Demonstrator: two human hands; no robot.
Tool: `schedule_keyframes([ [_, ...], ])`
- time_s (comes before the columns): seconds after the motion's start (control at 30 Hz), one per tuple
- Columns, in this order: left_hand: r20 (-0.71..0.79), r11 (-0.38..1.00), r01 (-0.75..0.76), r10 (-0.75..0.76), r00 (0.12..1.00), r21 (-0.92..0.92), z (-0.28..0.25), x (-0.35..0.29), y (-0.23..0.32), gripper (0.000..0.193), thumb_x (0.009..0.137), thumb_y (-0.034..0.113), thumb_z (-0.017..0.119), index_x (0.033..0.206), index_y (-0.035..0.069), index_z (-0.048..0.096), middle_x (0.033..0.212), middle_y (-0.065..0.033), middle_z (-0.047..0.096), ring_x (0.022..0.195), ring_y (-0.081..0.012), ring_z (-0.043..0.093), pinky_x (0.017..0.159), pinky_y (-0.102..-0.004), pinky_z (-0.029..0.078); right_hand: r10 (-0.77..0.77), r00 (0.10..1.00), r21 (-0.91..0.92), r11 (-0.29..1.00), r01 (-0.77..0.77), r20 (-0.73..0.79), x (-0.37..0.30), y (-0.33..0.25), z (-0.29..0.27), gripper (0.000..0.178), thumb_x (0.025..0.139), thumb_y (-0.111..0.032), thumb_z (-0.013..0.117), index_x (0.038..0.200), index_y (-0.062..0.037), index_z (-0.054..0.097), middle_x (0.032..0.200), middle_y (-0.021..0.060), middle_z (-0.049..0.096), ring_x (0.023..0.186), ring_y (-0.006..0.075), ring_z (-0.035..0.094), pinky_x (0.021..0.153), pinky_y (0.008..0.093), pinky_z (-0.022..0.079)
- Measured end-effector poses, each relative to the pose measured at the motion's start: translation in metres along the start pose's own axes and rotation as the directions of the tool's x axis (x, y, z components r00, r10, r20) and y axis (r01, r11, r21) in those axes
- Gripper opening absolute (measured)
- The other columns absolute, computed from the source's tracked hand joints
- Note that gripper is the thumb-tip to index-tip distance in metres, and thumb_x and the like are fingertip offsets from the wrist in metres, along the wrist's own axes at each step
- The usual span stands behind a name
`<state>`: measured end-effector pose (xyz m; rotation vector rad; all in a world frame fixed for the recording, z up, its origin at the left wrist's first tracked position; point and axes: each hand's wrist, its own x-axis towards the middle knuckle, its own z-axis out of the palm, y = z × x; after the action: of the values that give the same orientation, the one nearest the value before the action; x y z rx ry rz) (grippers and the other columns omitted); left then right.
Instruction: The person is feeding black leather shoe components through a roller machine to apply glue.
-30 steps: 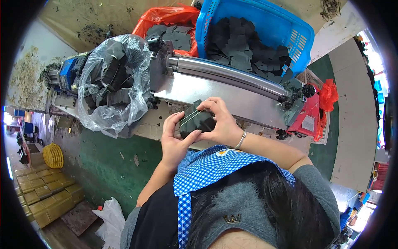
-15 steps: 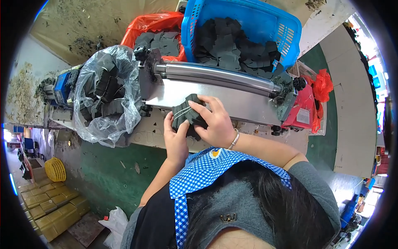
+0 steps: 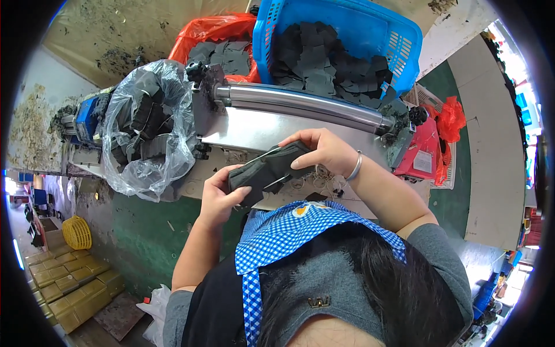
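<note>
Between both hands, just in front of a machine with a shiny metal roller (image 3: 306, 106), is a bundle of dark grey flat pieces (image 3: 265, 175). A thin pale band crosses it, and its pieces look fanned and bent. My left hand (image 3: 219, 195) grips the left end, thumb on the near face. Closed on the right end is my right hand (image 3: 330, 155), its thumb over the top and a bracelet at the wrist. Several loose rubber bands (image 3: 337, 182) lie on the worktop near the right hand.
A clear plastic bag (image 3: 176, 168) with dark bundles stands left of the roller. Behind it are a red bag (image 3: 215, 24) and a blue basket (image 3: 409, 55), both holding dark pieces. Another red bag (image 3: 450, 121) is at the right; a yellow basket (image 3: 77, 233) sits lower left.
Both hands have moved apart toward the bundle's two ends. The bundle has turned and is stretched out wider; its two pale bands no longer lie side by side across the top.
</note>
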<state>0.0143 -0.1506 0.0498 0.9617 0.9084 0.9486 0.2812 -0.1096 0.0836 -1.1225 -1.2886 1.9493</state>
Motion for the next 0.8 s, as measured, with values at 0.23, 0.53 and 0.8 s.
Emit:
schedule_keyframes([
  [0.23,-0.080,0.896,-0.020,-0.017,0.997,-0.444,0.002,0.002,-0.022,0.040,0.074,0.015,0.057,0.108,-0.006,0.054,0.099,-0.0145,0.062,0.087,-0.0214,0.062,0.078,-0.0316,0.050,0.002,0.996,0.385,0.922,0.031,-0.085,0.012,0.030,0.013,0.039,0.071,0.000,0.064,0.110,-0.0007,0.057,0.100,0.0075,0.062,0.087,0.0161,0.061,0.085,0.0286,0.047],
  [0.53,-0.164,0.869,-0.135,0.063,0.984,-0.476,0.008,0.003,-0.027,0.040,0.078,0.021,0.055,0.110,-0.004,0.052,0.103,-0.0152,0.061,0.089,-0.0220,0.061,0.076,-0.0314,0.050,0.094,0.974,0.541,0.840,0.033,-0.205,0.021,0.036,0.027,0.022,0.076,-0.005,0.060,0.098,-0.0016,0.056,0.091,0.0061,0.060,0.088,0.0154,0.060,0.078,0.0379,0.054],
  [0.8,-0.064,0.885,-0.283,0.280,0.958,-0.371,0.009,-0.008,-0.012,0.043,0.074,0.013,0.051,0.112,-0.006,0.046,0.107,-0.0192,0.059,0.094,-0.0285,0.062,0.084,-0.0380,0.051,0.119,0.990,0.556,0.819,-0.141,0.076,0.028,0.032,0.011,0.014,0.077,-0.008,0.059,0.090,-0.0028,0.057,0.097,0.0082,0.055,0.088,0.0190,0.057,0.079,0.0498,0.052],
])
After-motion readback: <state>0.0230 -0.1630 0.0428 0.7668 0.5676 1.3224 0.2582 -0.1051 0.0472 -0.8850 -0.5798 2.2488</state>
